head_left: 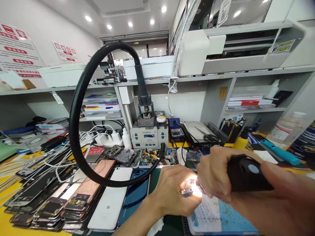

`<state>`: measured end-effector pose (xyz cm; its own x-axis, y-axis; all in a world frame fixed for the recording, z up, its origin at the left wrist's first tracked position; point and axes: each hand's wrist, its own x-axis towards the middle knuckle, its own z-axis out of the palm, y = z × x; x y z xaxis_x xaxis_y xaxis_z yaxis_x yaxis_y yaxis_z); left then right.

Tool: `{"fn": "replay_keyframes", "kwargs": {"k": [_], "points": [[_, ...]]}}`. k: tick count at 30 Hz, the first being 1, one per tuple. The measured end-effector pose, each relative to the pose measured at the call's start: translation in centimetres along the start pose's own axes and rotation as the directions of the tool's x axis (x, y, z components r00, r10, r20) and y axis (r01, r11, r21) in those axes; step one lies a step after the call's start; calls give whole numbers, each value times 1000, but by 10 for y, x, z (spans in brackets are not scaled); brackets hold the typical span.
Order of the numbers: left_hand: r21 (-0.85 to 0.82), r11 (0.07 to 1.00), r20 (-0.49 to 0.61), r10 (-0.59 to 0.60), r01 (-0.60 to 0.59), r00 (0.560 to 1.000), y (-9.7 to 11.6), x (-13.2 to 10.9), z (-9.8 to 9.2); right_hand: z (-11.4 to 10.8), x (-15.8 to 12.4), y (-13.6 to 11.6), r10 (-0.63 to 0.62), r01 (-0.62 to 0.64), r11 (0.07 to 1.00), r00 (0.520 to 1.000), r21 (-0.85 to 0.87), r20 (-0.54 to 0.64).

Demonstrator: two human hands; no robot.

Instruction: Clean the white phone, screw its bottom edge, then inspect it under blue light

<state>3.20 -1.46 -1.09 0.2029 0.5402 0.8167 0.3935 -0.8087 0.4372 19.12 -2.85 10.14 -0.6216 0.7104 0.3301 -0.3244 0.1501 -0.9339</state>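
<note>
My right hand [221, 177] is wrapped round a black handheld tool [248, 175] with a round pale button. Its front end is hidden behind my fingers, close to my left hand. My left hand [172, 190] is closed on a small silvery metal piece [187, 192], whose kind I cannot make out. A bright white glow falls on that piece and on the fingertips. Beneath both hands lies a pale blue and white printed case [219, 216]. A blue phone back [135, 196] and a white phone [112, 200] lie left of my left wrist.
A thick black hose [73, 114] loops up from the rework station [149, 136]. Stacked phone parts [81, 203] cover the left side. Scissors [208, 134] rest on a flat metal device behind the hands. A teal-handled tool [280, 152] and a clear bottle [287, 129] stand at right.
</note>
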Motion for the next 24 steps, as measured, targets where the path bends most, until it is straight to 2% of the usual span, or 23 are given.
{"fn": "replay_keyframes", "kwargs": {"k": [3, 5, 10, 13, 16, 18, 20, 22, 24], "points": [[1, 1000, -3, 7, -7, 1000, -2, -1, 0, -3, -1, -1, -2, 0, 1000, 997, 30, 71], [-13, 1000, -6, 23, -23, 1000, -3, -2, 0, 0, -5, -2, -33, 31, 999, 997, 31, 70], [-31, 998, -11, 51, -51, 999, -4, -2, 0, 18, -16, -8, -55, 50, 998, 985, -34, -161], [-1, 1000, -17, 27, -27, 1000, -3, -1, 0, 18, -13, -11, -74, 67, 995, 993, -71, -95], [46, 999, -5, 7, -7, 1000, 1, 0, 0, 9, -5, -8, -44, 40, 996, 998, -86, -51], [81, 997, 5, 13, -14, 1000, 3, 1, 0, 2, 2, -4, -66, 65, 995, 998, -76, -14], [105, 994, -4, 19, -18, 1000, 4, 2, -1, -2, 7, 1, -141, 143, 989, 987, -28, 80], [104, 994, -7, 11, -10, 1000, 4, 2, -2, -2, 8, 2, -121, 124, 992, 988, -23, 94], [96, 995, 26, 9, -11, 1000, 3, 3, -4, 2, 6, -3, -57, 71, 990, 991, -120, 119]]}}
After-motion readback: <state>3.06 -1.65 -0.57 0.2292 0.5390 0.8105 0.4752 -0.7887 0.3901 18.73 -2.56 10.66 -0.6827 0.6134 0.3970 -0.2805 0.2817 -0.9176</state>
